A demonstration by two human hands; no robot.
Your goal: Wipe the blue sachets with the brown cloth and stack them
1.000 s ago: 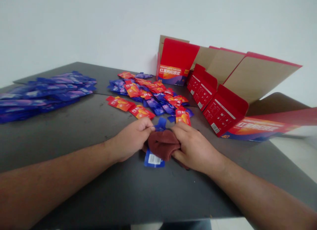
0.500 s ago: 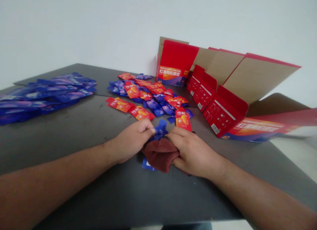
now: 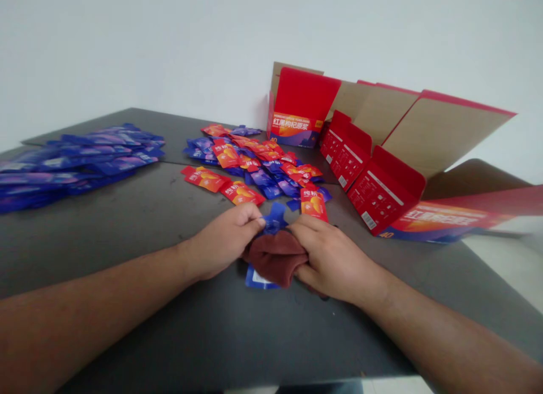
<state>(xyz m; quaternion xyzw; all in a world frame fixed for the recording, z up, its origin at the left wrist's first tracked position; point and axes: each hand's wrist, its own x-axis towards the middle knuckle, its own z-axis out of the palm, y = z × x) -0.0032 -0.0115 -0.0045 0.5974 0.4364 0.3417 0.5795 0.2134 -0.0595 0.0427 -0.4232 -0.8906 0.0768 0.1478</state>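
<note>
The left hand (image 3: 229, 235) has its thumb and forefinger pinched together on the left edge of a blue packet (image 3: 276, 214), near the packet's far end. The right hand (image 3: 331, 255) has its fingers closed around a brown cloth (image 3: 278, 258), which is bunched and folded over the middle of the packet. The packet lies between the two hands at the near middle of the dark table (image 3: 178, 320); its far end sticks out beyond the cloth, and its near end, with part of a white label, shows below it. Whether the right fingertips also touch the packet cannot be told, since the cloth hides them. Just beyond the hands is a loose mixed heap (image 3: 258, 156) of red-orange and blue packets, some overlapping. One red packet (image 3: 313, 204) lies at its near right side, close to the right hand, and two more red packets (image 3: 223, 185) lie at its near left side. A larger pile of blue packets (image 3: 80, 162) is stacked at the far left, well apart from the hands. On the right, a row of open red boxes (image 3: 373, 184) runs from the far middle toward the near right, their lids raised with brown inner faces showing. A pale wall (image 3: 169, 48) stands behind the table.
</note>
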